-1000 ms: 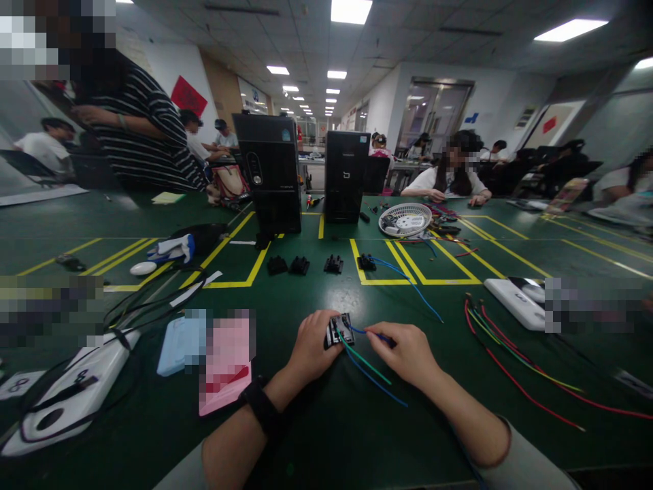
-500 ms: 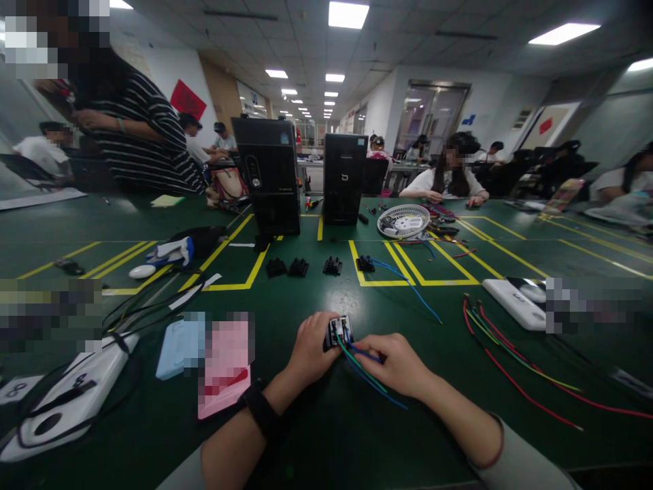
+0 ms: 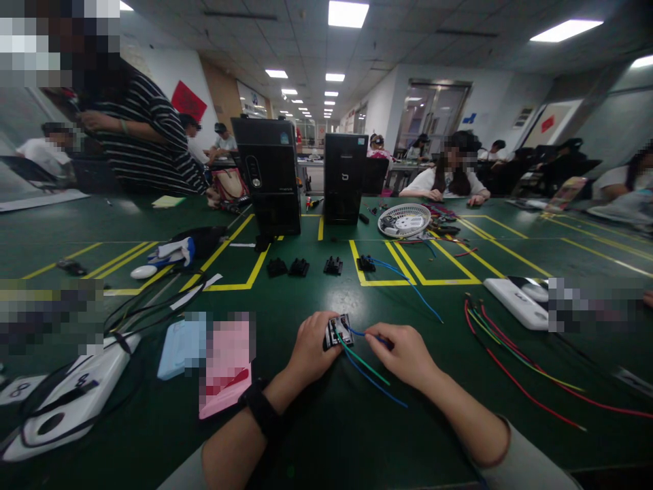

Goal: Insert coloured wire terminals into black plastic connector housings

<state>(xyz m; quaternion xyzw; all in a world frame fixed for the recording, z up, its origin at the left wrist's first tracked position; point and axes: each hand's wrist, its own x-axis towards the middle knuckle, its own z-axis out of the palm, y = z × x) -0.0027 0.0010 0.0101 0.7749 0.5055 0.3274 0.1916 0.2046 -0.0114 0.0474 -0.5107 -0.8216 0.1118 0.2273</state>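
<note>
My left hand [image 3: 309,347] is closed around a small black connector block [image 3: 339,331] held just above the green table [image 3: 326,435]. A green wire [image 3: 363,360] and a blue wire [image 3: 375,383] trail from the block toward me. My right hand [image 3: 405,354] pinches another blue wire [image 3: 363,333] a short way right of the block, and that wire runs into the block. A black band sits on my left wrist.
Several loose black connectors [image 3: 298,267] lie beyond, one with a blue wire [image 3: 408,286]. Red, green and yellow wires [image 3: 515,371] sprawl at right by a white device [image 3: 515,303]. Two black computer towers [image 3: 270,173], a white fan grille [image 3: 405,220], cables and a white device [image 3: 66,401] at left. People sit and stand around the table.
My right hand moved left close to the block half a second ago, then drew back right with the blue wire. My left hand has kept the block still.
</note>
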